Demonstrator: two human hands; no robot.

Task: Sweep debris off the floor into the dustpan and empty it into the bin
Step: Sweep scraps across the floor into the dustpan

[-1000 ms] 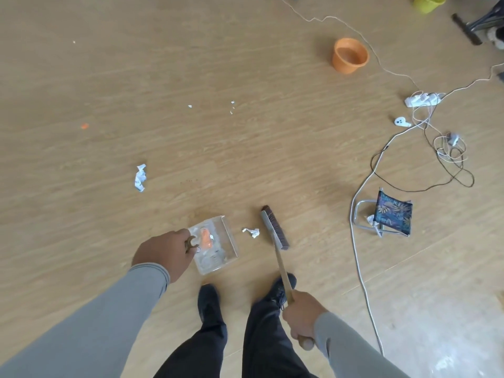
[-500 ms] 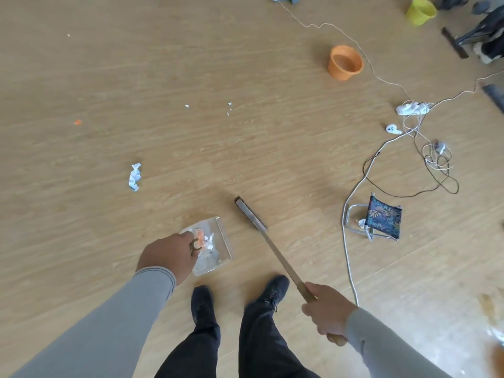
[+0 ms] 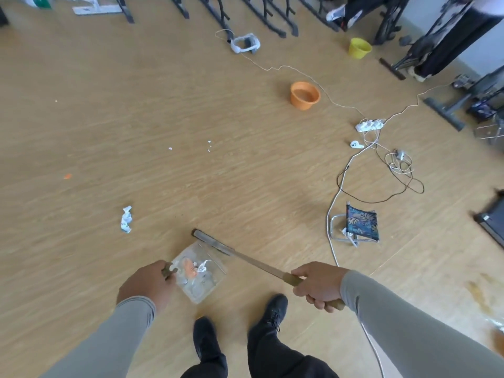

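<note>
**A:** How far along was the sweeping at that point?

**B:** Partway, I'd judge. The clear dustpan [image 3: 200, 274] sat on the floor [image 3: 245, 173] just ahead of the person's shoes, and it already held an orange scrap and some white paper bits. So at least a few pieces were in.

**A:** And the hands?

**B:** The left hand [image 3: 146, 285] was curled round the dustpan's handle at its near-left corner. The right hand [image 3: 317, 286] was wrapped round the wooden handle of the brush [image 3: 214, 242], whose head lay along the dustpan's far edge, touching it or just beside it; I couldn't tell which.

**A:** What was left on the floor?

**B:** Plenty. A crumpled paper scrap [image 3: 126, 219] lay to the left of the brush head, near but apart from it. Farther out were a few small white flecks [image 3: 209, 145], and well to the left an orange fleck [image 3: 67, 176]. None of those had been gathered.

**A:** And the bin?

**B:** Nothing had been emptied, since the dustpan was loaded and down on the floor. An orange tub [image 3: 305, 95] and a yellow tub [image 3: 360, 48] stood well away, past a white cable. Either might have served as the bin; I couldn't say which.

**A:** So the remaining work?

**B:** By my reckoning, collecting the loose scraps, then carrying the dustpan over and tipping it out.
</note>
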